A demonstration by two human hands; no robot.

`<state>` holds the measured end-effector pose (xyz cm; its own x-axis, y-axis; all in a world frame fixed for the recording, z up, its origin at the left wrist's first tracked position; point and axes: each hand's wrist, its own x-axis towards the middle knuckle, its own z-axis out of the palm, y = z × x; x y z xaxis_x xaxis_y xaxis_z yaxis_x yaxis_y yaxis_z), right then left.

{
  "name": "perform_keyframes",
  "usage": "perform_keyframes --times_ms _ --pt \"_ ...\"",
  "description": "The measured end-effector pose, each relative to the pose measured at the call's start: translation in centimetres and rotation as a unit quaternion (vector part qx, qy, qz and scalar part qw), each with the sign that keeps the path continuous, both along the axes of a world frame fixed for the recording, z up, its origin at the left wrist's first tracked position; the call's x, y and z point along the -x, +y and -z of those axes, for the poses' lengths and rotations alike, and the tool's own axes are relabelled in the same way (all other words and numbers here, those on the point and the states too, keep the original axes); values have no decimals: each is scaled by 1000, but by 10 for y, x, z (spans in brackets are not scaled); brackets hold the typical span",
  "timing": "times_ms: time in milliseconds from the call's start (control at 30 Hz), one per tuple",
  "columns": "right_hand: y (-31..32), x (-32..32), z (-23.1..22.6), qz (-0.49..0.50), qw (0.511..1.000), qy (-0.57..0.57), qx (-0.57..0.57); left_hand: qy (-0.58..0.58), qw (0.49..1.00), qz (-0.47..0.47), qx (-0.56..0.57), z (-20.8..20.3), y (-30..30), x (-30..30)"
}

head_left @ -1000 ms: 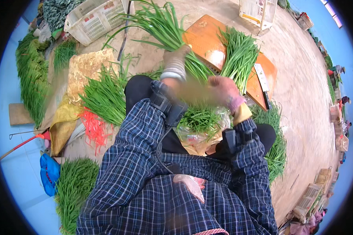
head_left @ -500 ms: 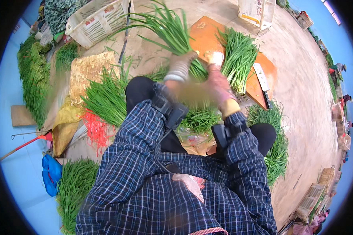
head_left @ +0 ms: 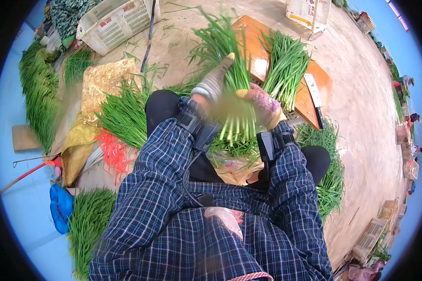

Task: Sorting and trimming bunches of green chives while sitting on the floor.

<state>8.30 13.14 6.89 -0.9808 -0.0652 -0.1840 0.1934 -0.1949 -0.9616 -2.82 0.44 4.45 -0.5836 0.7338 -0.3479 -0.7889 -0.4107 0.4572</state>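
Observation:
A bunch of garlic chives (head_left: 238,70) stands between my gloved hands, leaves pointing away and pale stem ends towards my lap. My left hand (head_left: 213,80), in a grey glove, wraps its left side with the thumb along the leaves. Lower down, my right hand (head_left: 266,104), in a pinkish stained glove, closes on its right side. A blurred smudge hides part of the bunch and of the fingers. Just beyond lies an orange board (head_left: 250,35) with a second chive bunch (head_left: 287,65) on it. A knife (head_left: 313,92) with a black handle rests on the board's right part.
Loose chives (head_left: 125,117) lie left of my knee, beside red strips (head_left: 111,157) and a tan slab (head_left: 109,84). More greens (head_left: 330,182) lie by my right knee. White crates (head_left: 119,30) (head_left: 306,16) stand farther off, with a dark pole (head_left: 149,40) near the left one.
The bunch has swung from leaning far left to nearly upright, its stem ends now showing towards me. My right hand has come down from the board's edge onto the bunch.

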Motion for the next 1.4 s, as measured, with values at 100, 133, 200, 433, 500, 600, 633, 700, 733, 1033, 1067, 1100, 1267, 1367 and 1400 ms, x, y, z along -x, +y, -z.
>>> perform_keyframes --times_ms 100,133,200,433,500,600,633,700,733,1033,1067,1100,1267,1367,1400 --pt "-4 3 -9 26 993 -22 -111 62 998 12 -31 -2 0 5" --pt "-6 4 -12 52 984 -14 -167 61 998 14 -30 -1 -1 6" --pt "1 1 -22 -83 969 -9 -234 96 995 -20 -29 1 -2 8" --pt "5 -18 -19 188 952 30 -241 74 992 -96 -19 8 -5 25" --pt "-4 -31 -26 167 864 115 -461 77 989 -128 3 1 -4 22" --pt "-17 -27 -23 115 682 143 -708 25 988 -151 1 -3 0 21" --pt "-17 -23 -16 139 664 166 -716 54 988 -145 -22 -1 -2 20" --pt "-17 -17 -12 212 645 201 -707 48 988 -147 -26 -2 -1 20" --pt "-15 -14 -9 211 646 202 -706 40 987 -150 -28 -3 -2 19" --pt "0 -40 -9 274 953 98 -82 20 981 -190 8 -19 -11 15" --pt "0 -51 -17 250 966 63 -30 13 974 -224 11 -23 -13 17" --pt "9 -62 -13 228 970 58 -64 7 967 -256 13 -26 -14 18" --pt "58 -112 31 33 924 -64 -375 22 954 -294 -62 -20 -27 41" --pt "51 -109 32 53 825 -31 -562 -13 940 -341 1 -31 -22 38" --pt "39 -100 26 165 811 74 -557 -10 938 -346 2 -30 -22 39"
